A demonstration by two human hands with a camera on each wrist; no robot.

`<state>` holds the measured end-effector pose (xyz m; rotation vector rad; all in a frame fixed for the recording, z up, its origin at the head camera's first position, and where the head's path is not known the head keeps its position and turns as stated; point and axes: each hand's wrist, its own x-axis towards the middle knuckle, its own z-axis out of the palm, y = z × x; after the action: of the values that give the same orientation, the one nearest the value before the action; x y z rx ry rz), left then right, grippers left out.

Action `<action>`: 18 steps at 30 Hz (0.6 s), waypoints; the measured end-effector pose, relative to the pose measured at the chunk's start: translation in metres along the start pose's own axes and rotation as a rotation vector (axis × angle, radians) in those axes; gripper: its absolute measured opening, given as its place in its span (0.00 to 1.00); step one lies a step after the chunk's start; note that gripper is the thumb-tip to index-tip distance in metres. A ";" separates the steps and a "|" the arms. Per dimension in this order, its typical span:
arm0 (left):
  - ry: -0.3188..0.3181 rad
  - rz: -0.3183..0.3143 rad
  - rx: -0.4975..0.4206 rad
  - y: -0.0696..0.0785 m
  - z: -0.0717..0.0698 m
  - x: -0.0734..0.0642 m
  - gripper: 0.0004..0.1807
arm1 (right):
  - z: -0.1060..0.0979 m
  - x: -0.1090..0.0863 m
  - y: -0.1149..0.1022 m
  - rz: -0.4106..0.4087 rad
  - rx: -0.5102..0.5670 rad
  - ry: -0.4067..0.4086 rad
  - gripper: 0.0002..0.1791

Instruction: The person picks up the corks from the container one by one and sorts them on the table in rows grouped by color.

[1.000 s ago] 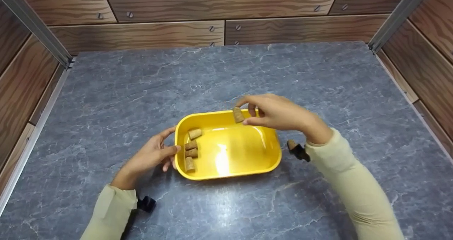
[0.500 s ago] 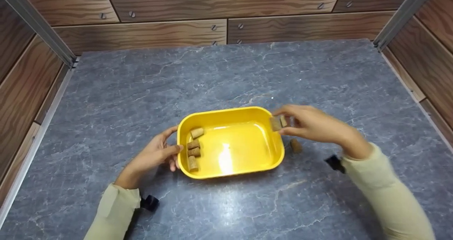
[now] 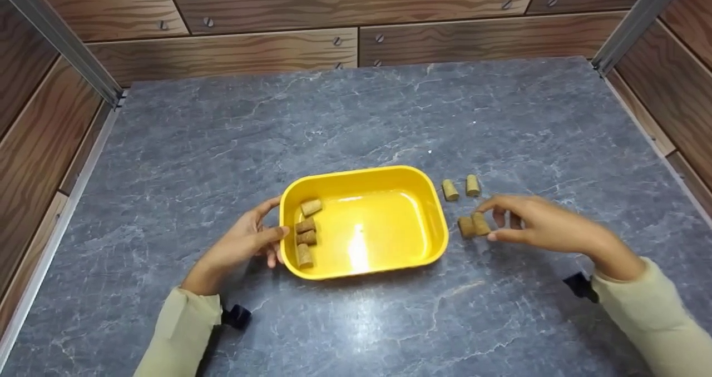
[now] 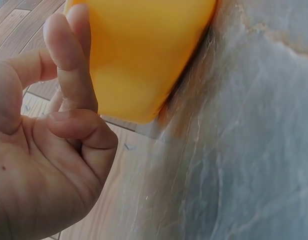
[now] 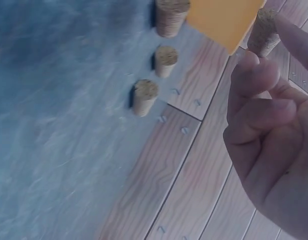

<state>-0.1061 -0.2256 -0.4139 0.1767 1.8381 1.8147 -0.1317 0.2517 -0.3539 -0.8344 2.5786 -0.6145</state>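
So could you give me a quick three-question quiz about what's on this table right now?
1. How many corks lie inside the yellow tray?
2. True or false: the left hand touches the tray's end.
3. What does the right hand pinch: A a cork, B a screw, C nothing?

Key:
1. Four.
2. True.
3. A, the held cork, beside three corks on the table.
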 end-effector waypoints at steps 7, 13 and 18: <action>-0.027 0.000 -0.015 -0.001 -0.001 -0.001 0.41 | 0.006 -0.004 0.012 0.042 0.006 -0.014 0.23; -0.028 -0.002 -0.011 -0.002 -0.003 0.000 0.40 | 0.011 -0.003 0.019 0.067 -0.013 -0.037 0.22; -0.027 -0.010 -0.009 -0.001 -0.002 -0.001 0.40 | 0.011 -0.003 0.023 0.077 -0.045 -0.028 0.22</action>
<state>-0.1065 -0.2280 -0.4146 0.1874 1.8082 1.8053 -0.1344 0.2671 -0.3740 -0.7492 2.5941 -0.5204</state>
